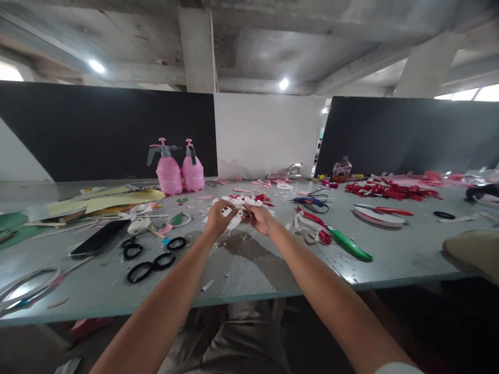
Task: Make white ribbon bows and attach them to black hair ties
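Both my hands are close together over the middle of the table. My left hand [221,218] is closed, its thumb and fingers pinched at the edge of a heap of white and red strips [252,199]. My right hand [257,216] is also closed, fingers curled, a little to the right of the left one. A white strip [234,222] shows between the two hands; whether it is held or lies behind them I cannot tell. My fingers hide most of what they grip.
Black-handled scissors [158,262] and a phone [102,237] lie to the left. Two pink spray bottles [170,175] stand behind. At right are a blue glue gun [310,201], a green-handled tool [351,244], a ribbon roll [380,217] and red ribbon pieces [392,190].
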The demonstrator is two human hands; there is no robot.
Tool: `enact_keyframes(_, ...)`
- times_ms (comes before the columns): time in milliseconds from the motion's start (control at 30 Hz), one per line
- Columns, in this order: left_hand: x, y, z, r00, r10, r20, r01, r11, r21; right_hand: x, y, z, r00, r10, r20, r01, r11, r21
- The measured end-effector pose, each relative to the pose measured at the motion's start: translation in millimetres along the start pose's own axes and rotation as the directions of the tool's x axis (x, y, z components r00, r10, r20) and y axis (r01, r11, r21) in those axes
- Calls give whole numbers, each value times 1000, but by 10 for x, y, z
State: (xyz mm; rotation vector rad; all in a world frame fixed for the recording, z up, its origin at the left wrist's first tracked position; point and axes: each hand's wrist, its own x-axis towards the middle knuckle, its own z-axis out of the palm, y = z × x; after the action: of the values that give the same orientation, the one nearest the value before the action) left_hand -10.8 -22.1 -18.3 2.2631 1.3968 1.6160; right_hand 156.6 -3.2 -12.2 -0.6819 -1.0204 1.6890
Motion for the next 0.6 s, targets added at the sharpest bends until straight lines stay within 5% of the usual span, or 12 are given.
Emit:
enact_keyframes(200, -1, -32, 12, 963, -267, -44, 261, 959, -115, 19, -35, -42, 992, -15, -121, 12, 1000, -25)
enact_keyframes(367, 31, -22, 26, 870, -492, 39, 457, 772, -441, 19, -7, -54, 989, -88, -117, 63, 978, -199)
enact_keyframes(600, 26, 44, 32, 818, -569, 84, 476, 588, -655, -6, 70, -6, 995, -96, 18, 94, 882, -461)
